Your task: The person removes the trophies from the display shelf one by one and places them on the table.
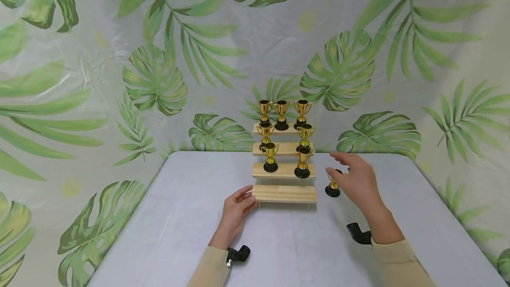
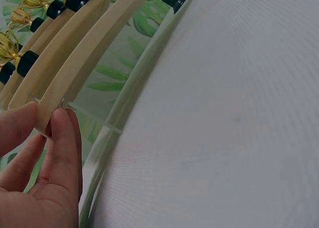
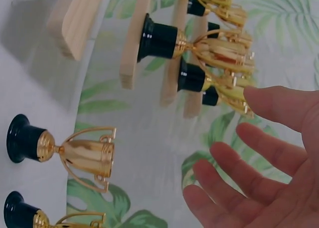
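A tiered wooden display stand (image 1: 284, 193) with clear supports stands on the table. My left hand (image 1: 236, 209) pinches the left end of its lowest shelf, thumb on one side and fingers on the other in the left wrist view (image 2: 52, 153). Small gold trophy cups with black bases fill parts of the upper shelves: three on top, two on each of the tiers below. Right of the stand, a trophy (image 1: 333, 188) stands upright on the table, partly covered by my right hand (image 1: 356, 180). That hand's fingers are spread and hold nothing; the right wrist view shows a gap between them and this trophy (image 3: 84, 150).
A second trophy (image 3: 42, 218) stands on the table, cut off at the bottom of the right wrist view. White cloth covers the table (image 1: 179, 198). A leaf-patterned curtain (image 1: 275, 34) hangs close behind the stand. Black camera mounts (image 1: 239, 254) sit on both wrists.
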The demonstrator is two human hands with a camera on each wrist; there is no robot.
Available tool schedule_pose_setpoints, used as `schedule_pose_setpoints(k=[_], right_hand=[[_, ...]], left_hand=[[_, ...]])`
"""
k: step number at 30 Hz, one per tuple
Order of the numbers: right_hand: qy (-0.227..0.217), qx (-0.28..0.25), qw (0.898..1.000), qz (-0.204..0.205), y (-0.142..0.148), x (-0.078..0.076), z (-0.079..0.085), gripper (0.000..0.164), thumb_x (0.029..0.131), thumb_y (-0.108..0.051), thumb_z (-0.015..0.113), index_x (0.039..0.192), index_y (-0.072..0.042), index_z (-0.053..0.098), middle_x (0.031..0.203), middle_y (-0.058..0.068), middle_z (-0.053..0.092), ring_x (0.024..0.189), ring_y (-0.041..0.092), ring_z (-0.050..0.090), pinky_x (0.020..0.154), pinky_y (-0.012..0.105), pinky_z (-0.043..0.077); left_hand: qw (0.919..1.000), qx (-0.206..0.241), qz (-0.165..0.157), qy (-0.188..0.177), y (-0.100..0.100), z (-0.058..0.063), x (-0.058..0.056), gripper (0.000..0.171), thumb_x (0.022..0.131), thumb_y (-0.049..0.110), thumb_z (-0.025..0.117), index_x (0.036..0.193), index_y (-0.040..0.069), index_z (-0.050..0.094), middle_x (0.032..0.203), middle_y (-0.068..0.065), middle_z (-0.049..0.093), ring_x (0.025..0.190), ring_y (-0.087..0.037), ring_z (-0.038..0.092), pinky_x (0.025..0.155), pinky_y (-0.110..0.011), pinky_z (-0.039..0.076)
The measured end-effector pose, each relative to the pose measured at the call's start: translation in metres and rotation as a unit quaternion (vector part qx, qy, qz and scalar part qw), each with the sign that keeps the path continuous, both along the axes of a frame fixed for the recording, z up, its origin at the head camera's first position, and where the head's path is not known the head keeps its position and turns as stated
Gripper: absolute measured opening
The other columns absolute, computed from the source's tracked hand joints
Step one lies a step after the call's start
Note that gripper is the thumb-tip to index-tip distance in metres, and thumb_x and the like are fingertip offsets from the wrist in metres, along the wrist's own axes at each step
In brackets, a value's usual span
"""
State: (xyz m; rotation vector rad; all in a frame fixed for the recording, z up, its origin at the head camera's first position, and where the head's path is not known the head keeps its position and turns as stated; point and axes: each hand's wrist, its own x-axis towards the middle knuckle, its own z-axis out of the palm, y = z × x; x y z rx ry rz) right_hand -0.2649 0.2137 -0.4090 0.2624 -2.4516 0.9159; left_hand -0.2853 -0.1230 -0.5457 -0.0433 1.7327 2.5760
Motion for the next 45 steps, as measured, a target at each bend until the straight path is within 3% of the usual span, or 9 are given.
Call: schedule_pose_setpoints(k=[17, 29, 45], right_hand=[[0.014, -0.020, 0.999, 0.043, -0.031, -0.007, 0.010, 0.043, 0.090, -0.018, 0.078, 0.131, -0.010, 0.066, 0.117, 0.012, 0.065, 0.106, 0.031, 0.060, 0.087, 0.053, 0.054], [0.029, -0.023, 0.998, 0.041, -0.044, -0.013, 0.018, 0.046, 0.089, -0.021, 0.079, 0.132, -0.010, 0.066, 0.119, 0.015, 0.063, 0.105, 0.032, 0.060, 0.084, 0.052, 0.057], [0.009, -0.023, 0.999, 0.036, -0.051, -0.023, 0.017, 0.048, 0.090, -0.023, 0.078, 0.133, -0.008, 0.064, 0.120, 0.018, 0.062, 0.107, 0.035, 0.060, 0.084, 0.053, 0.056]], left_hand=[[1.0000, -0.006, 0.002, 0.000, 0.001, 0.000, -0.001, 0.047, 0.090, -0.003, 0.072, 0.136, -0.004, 0.059, 0.113, -0.016, 0.063, 0.098, -0.021, 0.069, 0.091, -0.035, 0.057], [1.0000, -0.004, 0.000, 0.001, 0.000, 0.000, 0.000, 0.047, 0.090, -0.005, 0.071, 0.135, -0.005, 0.058, 0.113, -0.017, 0.064, 0.098, -0.021, 0.068, 0.092, -0.036, 0.057], [1.0000, -0.005, 0.001, 0.002, 0.000, 0.002, 0.002, 0.048, 0.090, -0.004, 0.071, 0.136, -0.004, 0.058, 0.113, -0.016, 0.062, 0.097, -0.021, 0.068, 0.092, -0.035, 0.057]])
